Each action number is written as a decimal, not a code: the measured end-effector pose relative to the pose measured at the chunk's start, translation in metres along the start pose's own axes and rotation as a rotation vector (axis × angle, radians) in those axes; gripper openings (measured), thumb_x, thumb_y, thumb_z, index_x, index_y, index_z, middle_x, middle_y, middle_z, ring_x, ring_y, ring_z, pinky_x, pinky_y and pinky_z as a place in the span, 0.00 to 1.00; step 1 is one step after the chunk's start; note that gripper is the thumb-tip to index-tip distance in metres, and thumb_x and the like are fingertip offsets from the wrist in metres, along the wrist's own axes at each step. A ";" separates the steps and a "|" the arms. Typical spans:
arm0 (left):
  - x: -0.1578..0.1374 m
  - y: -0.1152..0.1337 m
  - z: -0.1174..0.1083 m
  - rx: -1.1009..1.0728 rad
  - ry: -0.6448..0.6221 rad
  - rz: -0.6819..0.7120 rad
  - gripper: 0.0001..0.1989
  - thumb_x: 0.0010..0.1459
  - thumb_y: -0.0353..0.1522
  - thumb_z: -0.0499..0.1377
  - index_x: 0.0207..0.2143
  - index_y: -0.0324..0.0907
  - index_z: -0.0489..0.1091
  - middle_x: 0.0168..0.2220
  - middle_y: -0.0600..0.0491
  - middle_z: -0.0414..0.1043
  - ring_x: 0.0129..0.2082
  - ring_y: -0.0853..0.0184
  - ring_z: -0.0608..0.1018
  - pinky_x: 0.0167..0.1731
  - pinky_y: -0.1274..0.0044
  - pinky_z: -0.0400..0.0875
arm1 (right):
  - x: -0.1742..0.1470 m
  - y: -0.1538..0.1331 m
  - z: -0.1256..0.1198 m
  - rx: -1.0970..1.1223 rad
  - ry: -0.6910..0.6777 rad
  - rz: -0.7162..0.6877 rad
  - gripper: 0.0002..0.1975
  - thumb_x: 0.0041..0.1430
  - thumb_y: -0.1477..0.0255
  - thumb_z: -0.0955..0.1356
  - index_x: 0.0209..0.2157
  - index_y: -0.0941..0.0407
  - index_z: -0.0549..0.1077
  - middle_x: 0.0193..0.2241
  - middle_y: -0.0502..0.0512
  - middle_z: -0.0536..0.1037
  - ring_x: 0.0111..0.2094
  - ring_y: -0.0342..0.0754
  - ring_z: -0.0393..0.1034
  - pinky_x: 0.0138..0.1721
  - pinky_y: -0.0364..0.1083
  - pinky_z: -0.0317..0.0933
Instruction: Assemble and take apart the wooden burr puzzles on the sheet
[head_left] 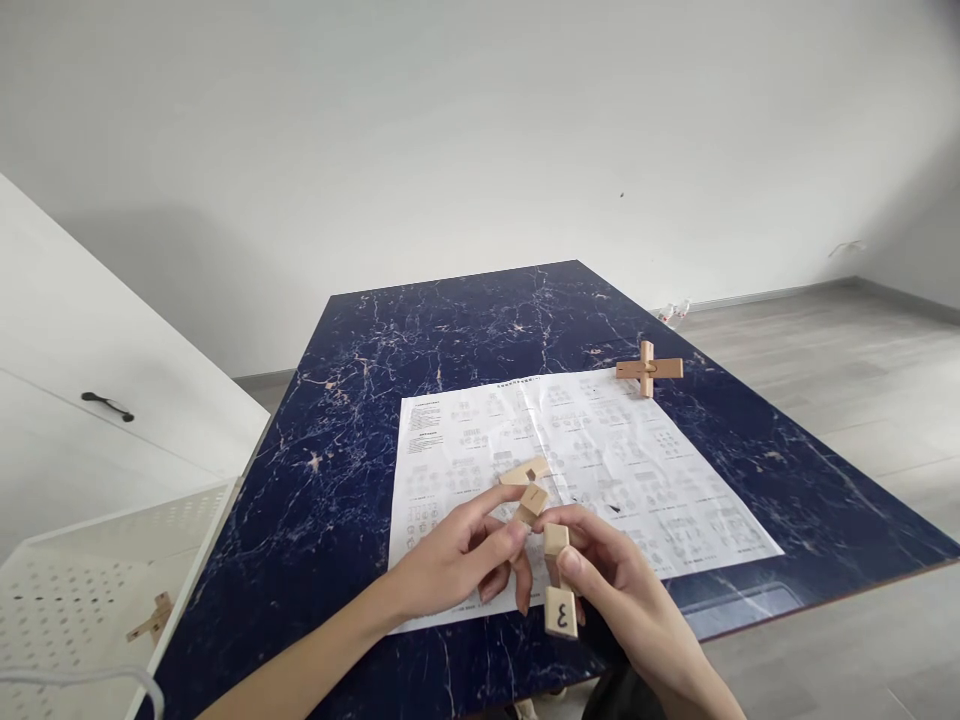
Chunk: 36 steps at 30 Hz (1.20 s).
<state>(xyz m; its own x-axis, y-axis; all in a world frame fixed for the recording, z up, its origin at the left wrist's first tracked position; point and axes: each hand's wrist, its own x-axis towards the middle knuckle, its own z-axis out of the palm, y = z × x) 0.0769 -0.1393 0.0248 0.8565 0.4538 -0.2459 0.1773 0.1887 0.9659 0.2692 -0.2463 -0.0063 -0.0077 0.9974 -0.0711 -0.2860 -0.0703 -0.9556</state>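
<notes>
Pinched between the thumb and index finger of my left hand (457, 555) is a small wooden puzzle piece (533, 503), its square end facing up. My right hand (619, 570) grips a notched wooden puzzle block (561, 612); the end towards me carries a dark "3". The two held pieces are close together, and whether they touch is unclear. Just beyond my left fingers, another notched wooden piece (517, 472) lies on a large printed sheet (465, 490) of small diagrams. My fingers hide part of both held pieces.
An assembled wooden cross (649, 369) stands on the sheet's far right corner. The sheet lies on a dark blue marbled table (360, 400). Left of the table, a white perforated basket (75, 570) holds another wooden cross (154, 620), beside a white cabinet (90, 350).
</notes>
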 end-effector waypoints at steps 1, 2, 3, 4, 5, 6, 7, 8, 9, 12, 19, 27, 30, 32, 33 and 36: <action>-0.001 0.000 -0.001 -0.006 -0.006 -0.008 0.39 0.72 0.53 0.56 0.75 0.42 0.52 0.29 0.53 0.78 0.20 0.73 0.70 0.25 0.80 0.65 | 0.000 -0.001 0.001 0.029 0.006 0.001 0.20 0.67 0.52 0.73 0.48 0.54 0.75 0.25 0.47 0.71 0.22 0.41 0.62 0.24 0.41 0.58; -0.001 0.001 -0.001 -0.011 -0.018 -0.015 0.40 0.72 0.52 0.57 0.76 0.44 0.49 0.30 0.52 0.79 0.20 0.72 0.72 0.25 0.79 0.66 | 0.000 -0.002 0.003 0.051 0.010 0.005 0.20 0.68 0.52 0.73 0.48 0.54 0.74 0.25 0.47 0.73 0.21 0.41 0.63 0.24 0.41 0.59; -0.001 0.002 -0.002 -0.018 -0.038 -0.019 0.41 0.72 0.51 0.58 0.77 0.45 0.46 0.31 0.52 0.80 0.20 0.72 0.73 0.25 0.79 0.67 | 0.001 -0.003 0.004 0.065 0.012 0.011 0.20 0.68 0.53 0.73 0.49 0.54 0.73 0.25 0.48 0.74 0.21 0.41 0.65 0.24 0.41 0.60; -0.002 0.003 -0.002 -0.028 -0.067 -0.017 0.42 0.72 0.51 0.57 0.78 0.47 0.43 0.32 0.51 0.80 0.19 0.71 0.75 0.25 0.79 0.67 | 0.001 -0.003 0.005 0.071 0.006 0.018 0.20 0.68 0.53 0.73 0.49 0.54 0.72 0.25 0.48 0.76 0.22 0.42 0.68 0.24 0.41 0.61; -0.002 0.003 -0.002 -0.042 -0.100 -0.012 0.42 0.73 0.50 0.57 0.78 0.48 0.40 0.33 0.50 0.81 0.19 0.71 0.76 0.24 0.79 0.67 | 0.001 -0.003 0.006 0.074 -0.006 0.023 0.20 0.69 0.53 0.73 0.50 0.54 0.71 0.25 0.49 0.77 0.23 0.43 0.70 0.25 0.41 0.62; -0.002 0.004 -0.003 -0.058 -0.127 -0.008 0.42 0.73 0.50 0.56 0.79 0.49 0.39 0.34 0.49 0.82 0.19 0.71 0.77 0.24 0.79 0.67 | 0.001 -0.003 0.006 0.075 -0.019 0.025 0.20 0.69 0.53 0.73 0.49 0.54 0.70 0.25 0.50 0.77 0.23 0.44 0.71 0.25 0.42 0.63; -0.001 0.004 -0.003 -0.075 -0.142 -0.004 0.42 0.74 0.50 0.56 0.79 0.50 0.38 0.35 0.48 0.82 0.19 0.70 0.78 0.23 0.80 0.67 | 0.001 -0.003 0.005 0.075 -0.026 0.021 0.20 0.69 0.53 0.72 0.49 0.54 0.70 0.24 0.50 0.77 0.23 0.45 0.71 0.25 0.42 0.63; -0.001 0.004 -0.003 -0.091 -0.149 -0.002 0.42 0.74 0.49 0.56 0.79 0.51 0.38 0.36 0.48 0.83 0.19 0.71 0.78 0.23 0.80 0.67 | 0.001 -0.002 0.004 0.071 -0.016 0.007 0.20 0.68 0.53 0.73 0.47 0.54 0.70 0.23 0.49 0.76 0.23 0.44 0.70 0.24 0.41 0.62; -0.001 0.004 -0.002 -0.103 -0.149 -0.002 0.42 0.74 0.49 0.56 0.79 0.51 0.38 0.37 0.47 0.83 0.18 0.71 0.78 0.22 0.80 0.67 | 0.001 0.000 0.003 0.062 0.018 -0.012 0.21 0.67 0.52 0.74 0.45 0.54 0.70 0.23 0.48 0.75 0.22 0.43 0.68 0.24 0.41 0.61; 0.000 0.004 -0.001 -0.117 -0.140 0.001 0.39 0.74 0.47 0.58 0.78 0.52 0.42 0.41 0.46 0.82 0.18 0.73 0.79 0.23 0.80 0.70 | 0.002 0.004 -0.001 0.045 0.164 -0.052 0.21 0.64 0.52 0.75 0.41 0.54 0.70 0.21 0.43 0.68 0.19 0.39 0.57 0.21 0.40 0.54; 0.001 0.000 0.000 -0.097 -0.069 0.064 0.33 0.74 0.41 0.60 0.75 0.57 0.51 0.54 0.42 0.76 0.28 0.68 0.85 0.36 0.71 0.81 | 0.004 0.002 0.001 0.049 0.136 -0.032 0.17 0.69 0.55 0.73 0.40 0.55 0.73 0.27 0.49 0.75 0.21 0.41 0.63 0.24 0.42 0.60; 0.001 0.002 0.001 -0.069 -0.074 0.026 0.39 0.74 0.39 0.60 0.77 0.60 0.41 0.52 0.44 0.79 0.40 0.59 0.88 0.42 0.67 0.82 | 0.001 0.002 0.003 -0.144 0.227 -0.039 0.19 0.66 0.52 0.74 0.42 0.55 0.78 0.25 0.47 0.67 0.24 0.42 0.59 0.25 0.43 0.58; 0.001 0.002 0.002 -0.060 -0.071 0.024 0.41 0.73 0.39 0.61 0.77 0.62 0.40 0.55 0.44 0.78 0.42 0.58 0.88 0.41 0.68 0.82 | -0.001 0.005 0.002 -0.229 0.271 -0.066 0.20 0.65 0.52 0.74 0.41 0.55 0.78 0.25 0.47 0.66 0.25 0.44 0.59 0.27 0.43 0.57; 0.001 0.002 0.003 -0.056 -0.069 0.023 0.40 0.73 0.39 0.62 0.77 0.62 0.42 0.54 0.44 0.78 0.42 0.58 0.88 0.40 0.68 0.82 | -0.002 0.007 0.001 -0.264 0.281 -0.070 0.20 0.66 0.51 0.74 0.41 0.55 0.78 0.26 0.49 0.68 0.26 0.45 0.59 0.28 0.44 0.58; 0.001 0.001 0.003 -0.054 -0.066 0.022 0.40 0.72 0.39 0.62 0.77 0.61 0.43 0.53 0.44 0.78 0.41 0.58 0.88 0.40 0.68 0.82 | -0.002 0.009 0.001 -0.279 0.282 -0.071 0.20 0.66 0.51 0.73 0.41 0.55 0.78 0.27 0.50 0.69 0.27 0.45 0.60 0.28 0.44 0.58; 0.001 0.000 0.004 -0.047 -0.054 0.016 0.39 0.72 0.39 0.63 0.76 0.58 0.45 0.48 0.46 0.79 0.40 0.59 0.87 0.39 0.69 0.81 | -0.001 0.011 -0.002 -0.325 0.272 -0.091 0.18 0.67 0.53 0.72 0.40 0.54 0.77 0.27 0.49 0.68 0.27 0.46 0.61 0.29 0.45 0.59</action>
<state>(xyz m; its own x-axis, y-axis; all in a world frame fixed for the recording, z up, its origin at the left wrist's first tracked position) 0.0795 -0.1419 0.0250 0.8843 0.4096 -0.2242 0.1412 0.2231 0.9645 0.2676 -0.2483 -0.0169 0.2687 0.9631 -0.0139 0.0433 -0.0265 -0.9987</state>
